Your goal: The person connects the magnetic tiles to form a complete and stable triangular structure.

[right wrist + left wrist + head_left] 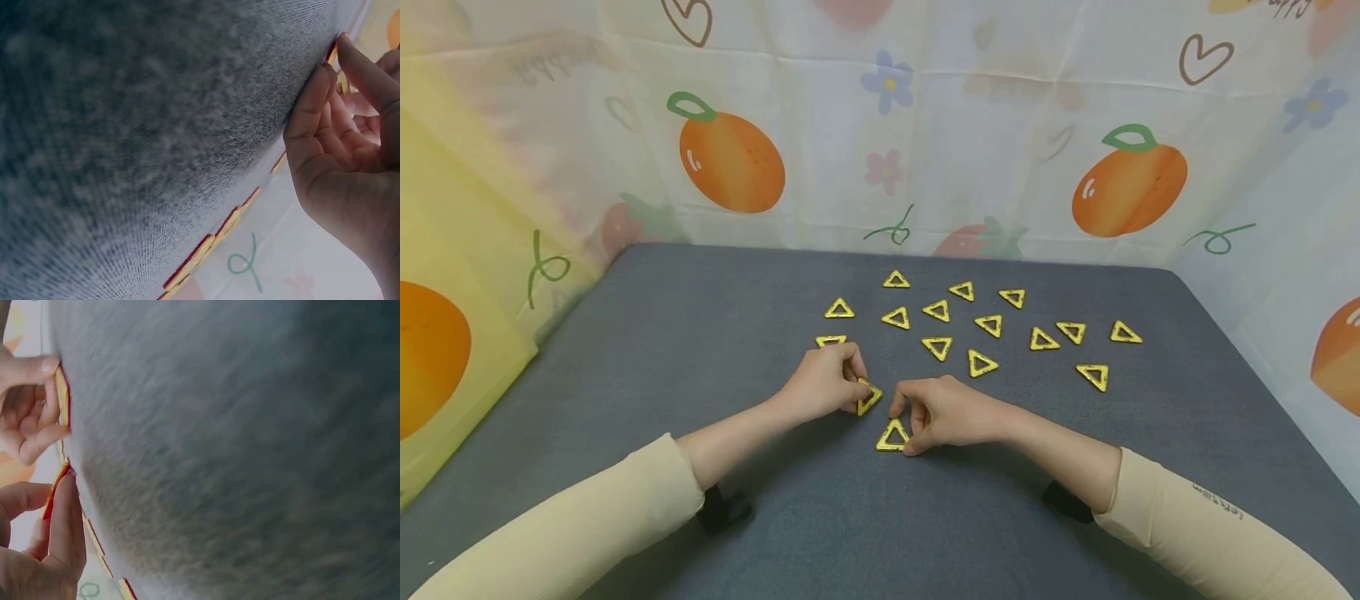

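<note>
My left hand (824, 380) pinches a yellow triangle frame (862, 403) between thumb and fingers. In the left wrist view this piece (55, 490) is tipped up from the tabletop and shows a red side. Just to the right and nearer the front, a second triangle frame (884, 442) lies flat, its point facing away. My right hand (953, 411) holds that one, thumb at its right corner and forefinger at its tip. The left wrist view shows these fingers at both ends of the piece (63, 394). A small gap separates the two triangles.
Several more yellow triangle frames (937, 347) lie scattered over the far middle and right of the dark grey table (700, 333). One triangle (831, 340) sits right behind my left hand, partly covered. A printed curtain (835, 167) borders the back and sides.
</note>
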A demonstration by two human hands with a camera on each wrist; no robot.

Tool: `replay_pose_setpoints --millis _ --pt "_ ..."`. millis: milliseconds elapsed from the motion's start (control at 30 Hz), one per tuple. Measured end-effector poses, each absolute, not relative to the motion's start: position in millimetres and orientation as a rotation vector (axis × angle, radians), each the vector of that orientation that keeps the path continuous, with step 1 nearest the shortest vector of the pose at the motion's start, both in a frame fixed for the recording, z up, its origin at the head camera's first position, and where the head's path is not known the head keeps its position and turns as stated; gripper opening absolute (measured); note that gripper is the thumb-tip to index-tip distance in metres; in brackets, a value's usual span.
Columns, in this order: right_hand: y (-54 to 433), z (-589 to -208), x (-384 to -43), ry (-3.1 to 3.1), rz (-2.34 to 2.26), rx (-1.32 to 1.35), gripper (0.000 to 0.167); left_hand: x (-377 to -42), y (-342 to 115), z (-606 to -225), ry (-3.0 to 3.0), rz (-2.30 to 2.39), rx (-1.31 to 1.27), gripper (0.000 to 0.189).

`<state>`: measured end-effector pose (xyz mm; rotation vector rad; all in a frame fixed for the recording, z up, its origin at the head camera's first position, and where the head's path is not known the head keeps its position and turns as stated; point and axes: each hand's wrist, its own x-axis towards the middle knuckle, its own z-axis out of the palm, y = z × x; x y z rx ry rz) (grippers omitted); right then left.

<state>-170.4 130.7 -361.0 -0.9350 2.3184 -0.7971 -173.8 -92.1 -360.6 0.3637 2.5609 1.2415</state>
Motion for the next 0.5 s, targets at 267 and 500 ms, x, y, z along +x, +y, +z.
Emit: replay_pose_setpoints --millis 267,500 --pt "130 -360 -169 2.332 -0.803 -0.936 0.035 -160 -86 -367 2.595 1.184 0.442 0.013" --pt "130 -359 -168 2.336 -0.789 -0.93 0.036 -155 -84 -369 2.593 1.187 0.547 0.015"
